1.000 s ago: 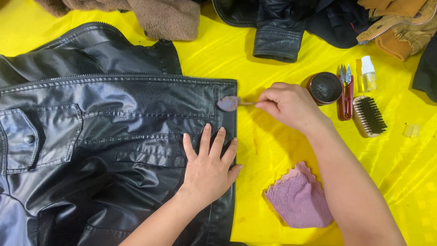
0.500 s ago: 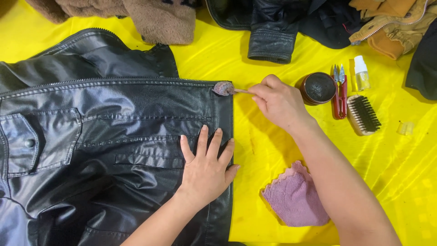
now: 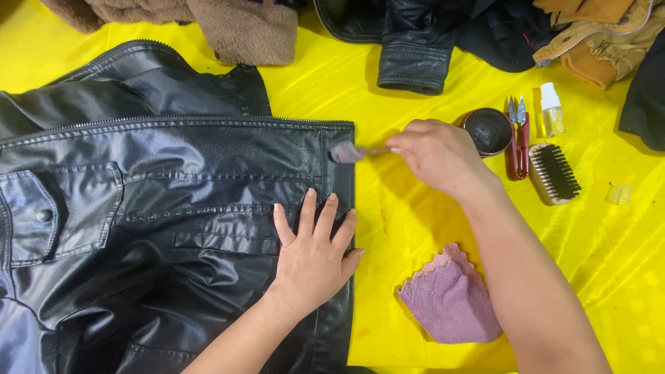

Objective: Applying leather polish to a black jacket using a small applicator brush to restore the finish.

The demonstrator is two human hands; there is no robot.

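Note:
A black leather jacket (image 3: 159,208) lies spread flat on a yellow cloth (image 3: 415,228). My left hand (image 3: 315,253) presses flat on the jacket near its right hem, fingers spread. My right hand (image 3: 436,154) pinches the handle of a small brush (image 3: 346,152), whose head touches the jacket's right edge just above my left hand. An open round tin of dark polish (image 3: 488,130) stands right beside my right hand.
A purple cloth (image 3: 450,301) lies crumpled at the lower right. Red snips (image 3: 517,138), a small clear spray bottle (image 3: 551,109) and a wooden bristle brush (image 3: 553,173) lie right of the tin. More jackets, black (image 3: 409,41), brown fleece (image 3: 228,24) and tan (image 3: 596,41), are piled along the far edge.
My right hand has kept the small brush at the jacket's right edge, sliding it a little along the hem. My left hand has stayed flat on the leather.

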